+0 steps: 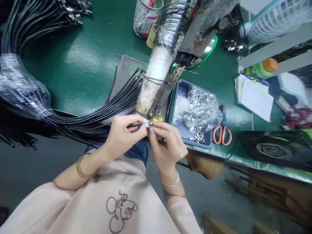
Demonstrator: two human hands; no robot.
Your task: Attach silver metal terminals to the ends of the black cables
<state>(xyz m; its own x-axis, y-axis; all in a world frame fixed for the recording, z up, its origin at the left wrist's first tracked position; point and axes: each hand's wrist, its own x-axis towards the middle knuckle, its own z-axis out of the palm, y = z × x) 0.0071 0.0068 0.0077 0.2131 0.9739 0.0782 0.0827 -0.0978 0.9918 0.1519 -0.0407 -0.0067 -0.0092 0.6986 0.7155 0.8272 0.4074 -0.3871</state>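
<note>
A green surface (80, 84) lies behind the left hand (124, 134) and right hand (167, 139), pinching, at the frame's centre, a thin black cable (136, 124) and the small end piece (147, 123) at its tip, probably light, springy, best held close to the end.

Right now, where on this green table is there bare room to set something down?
The widest bare patch of green table lies between the plastic-wrapped cables and the clear tub. A smaller one lies between the blue tray and the white notepad, beyond the scissors. Around your left hand and right hand it's crowded: fanned cables, the white tube, the tray.
</note>
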